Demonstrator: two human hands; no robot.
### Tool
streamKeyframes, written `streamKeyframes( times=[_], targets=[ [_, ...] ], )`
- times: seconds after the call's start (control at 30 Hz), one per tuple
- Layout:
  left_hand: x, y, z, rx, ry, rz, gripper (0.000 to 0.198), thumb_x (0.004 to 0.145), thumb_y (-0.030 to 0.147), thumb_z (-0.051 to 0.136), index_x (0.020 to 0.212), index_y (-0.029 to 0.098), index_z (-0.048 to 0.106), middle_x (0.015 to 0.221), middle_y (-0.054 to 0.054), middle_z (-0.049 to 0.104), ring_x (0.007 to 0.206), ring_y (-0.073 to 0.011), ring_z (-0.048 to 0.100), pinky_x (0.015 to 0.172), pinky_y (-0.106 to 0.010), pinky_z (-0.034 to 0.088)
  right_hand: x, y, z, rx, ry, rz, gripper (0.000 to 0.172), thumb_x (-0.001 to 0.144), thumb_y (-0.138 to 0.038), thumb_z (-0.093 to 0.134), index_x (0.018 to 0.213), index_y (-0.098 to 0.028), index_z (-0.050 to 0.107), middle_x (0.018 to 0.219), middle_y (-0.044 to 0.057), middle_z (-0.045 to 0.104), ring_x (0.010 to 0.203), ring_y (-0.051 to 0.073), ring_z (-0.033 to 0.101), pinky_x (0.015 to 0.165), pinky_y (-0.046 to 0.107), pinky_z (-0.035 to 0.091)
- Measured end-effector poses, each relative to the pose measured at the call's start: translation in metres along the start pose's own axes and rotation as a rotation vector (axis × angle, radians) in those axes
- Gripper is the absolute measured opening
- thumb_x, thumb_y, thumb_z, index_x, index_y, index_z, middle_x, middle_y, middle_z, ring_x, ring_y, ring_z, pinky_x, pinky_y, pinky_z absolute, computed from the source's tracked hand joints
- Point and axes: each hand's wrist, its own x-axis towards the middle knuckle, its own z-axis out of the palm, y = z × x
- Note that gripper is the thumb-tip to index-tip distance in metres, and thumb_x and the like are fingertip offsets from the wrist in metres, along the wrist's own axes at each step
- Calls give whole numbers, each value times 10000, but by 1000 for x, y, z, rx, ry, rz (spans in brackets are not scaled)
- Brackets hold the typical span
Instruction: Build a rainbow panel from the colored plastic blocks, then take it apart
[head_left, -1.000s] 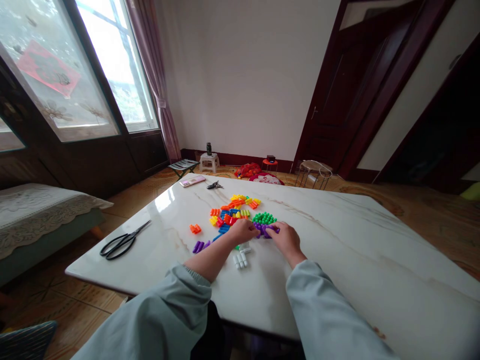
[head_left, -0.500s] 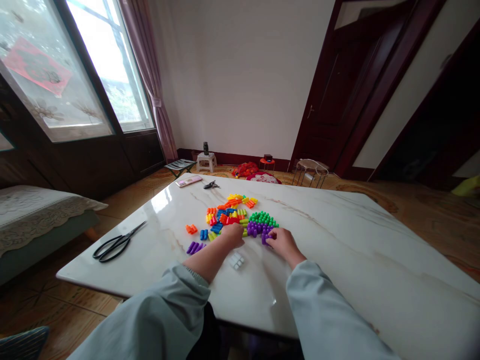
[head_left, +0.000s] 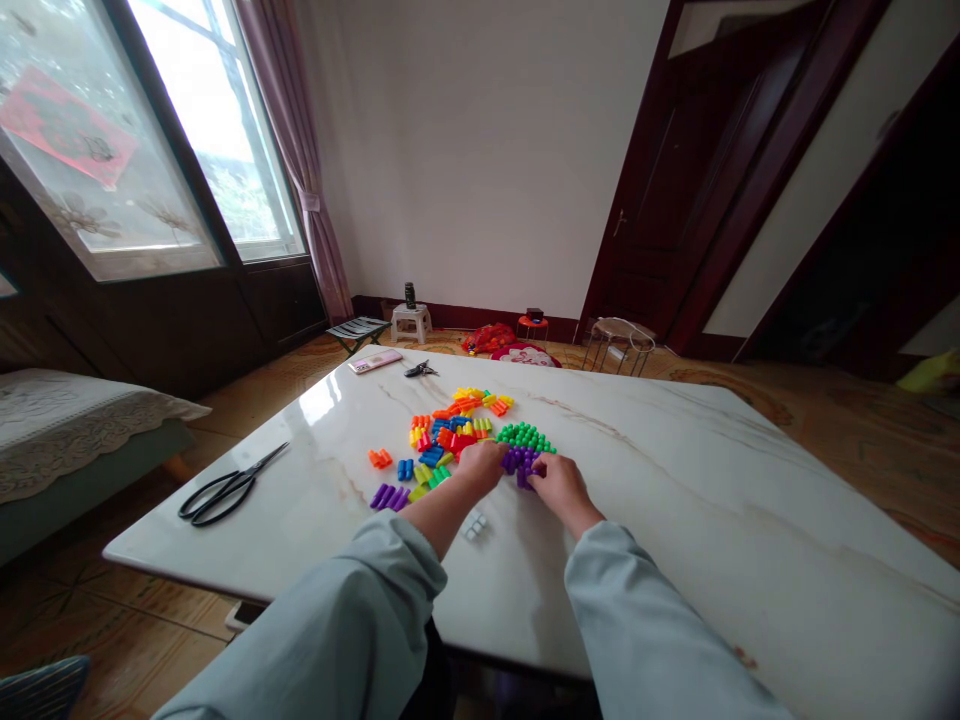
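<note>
On marbled tabletop [head_left: 675, 520], right hand [head_left: 559, 487], grip pinched on purple blocks [head_left: 519, 462]; left hand [head_left: 482, 466], fingertips hidden, grip unclear

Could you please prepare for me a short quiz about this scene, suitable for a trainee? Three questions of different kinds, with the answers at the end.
1. Multiple choice: what colour are the pieces at the fingertips of the right hand?
A. White
B. Purple
C. Orange

2. True or false: as the wearer sees it, the black scissors lie to the left of the coloured pieces.

3. Fill in: as the wearer sees it, the pink phone lies to the ____ of the keys.

Key: 1. B, the purple pieces; 2. True; 3. left.
</note>
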Motion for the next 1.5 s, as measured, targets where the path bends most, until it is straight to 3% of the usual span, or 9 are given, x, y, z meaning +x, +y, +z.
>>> streamKeyframes(
  times=[0.2, 0.4, 0.57, 0.77, 0.97, 1.13, 1.3, 1.5],
  targets=[
    [3, -2, 0, -3, 2, -90, 199, 797, 260, 541, 932, 202, 675, 927, -86, 688, 871, -241, 655, 698, -299, 496, 3, -2, 10, 1, 23, -48, 48, 713, -175, 658, 730, -196, 698, 798, 31, 704, 780, 152, 633, 710, 220, 417],
    [4, -11, -4, 8, -4, -215, 233, 811, 224, 519, 983, 172, 668, 945, -109, 682, 897, -242, 654, 720, -287, 495, 1, -15, 15, -75, 97, -104, 112, 776, -244, 652, 874, -248, 706, 896, 12, 686, 832, 152, 614, 667, 232, 391],
    [4, -8, -2, -21, 7, -189, 224, 796, 220, 543, 972, 176, 673, 958, -104, 680, 908, -239, 652, 724, -271, 490, 5, -20, 18, -197, 149, -96, 99, 802, -258, 643, 892, -249, 685, 917, 15, 655, 812, 156, 586, 634, 255, 368],
    [6, -5, 1, -27, 17, -213, 230, 794, 224, 541, 975, 178, 674, 959, -102, 683, 888, -234, 653, 718, -264, 484, 9, -13, 23, -216, 238, -117, 67, 777, -289, 684, 833, -251, 684, 977, 29, 581, 924, 177, 519, 660, 260, 381],
    [9, -9, 5, -55, 61, -247, 244, 789, 216, 535, 995, 187, 664, 969, -99, 686, 902, -234, 649, 698, -257, 475, 9, -9, 26, -214, 235, -121, 54, 764, -282, 700, 812, -262, 687, 954, 22, 564, 921, 180, 503, 671, 264, 388],
    [7, -7, 6, -152, 114, -204, 265, 771, 255, 583, 1016, 178, 647, 1006, -94, 677, 929, -225, 633, 733, -262, 471, 7, -10, 22, -201, 218, -96, 153, 743, -289, 721, 889, -263, 681, 960, 15, 568, 917, 171, 528, 685, 264, 397],
    [3, -20, -7, -191, 183, -236, 234, 791, 264, 563, 993, 216, 671, 1015, -59, 682, 936, -209, 624, 714, -261, 466, 3, -10, 15, -196, 210, -72, 163, 763, -320, 701, 913, -261, 682, 980, 16, 575, 917, 166, 548, 678, 261, 395],
    [-18, -64, -46, -109, 167, -302, 227, 755, 161, 548, 878, 254, 715, 933, -13, 699, 876, -169, 623, 709, -233, 465, 0, -17, 6, -142, 241, -93, 138, 807, -338, 648, 912, -256, 682, 984, 16, 587, 894, 150, 562, 647, 246, 382]
  ],
)
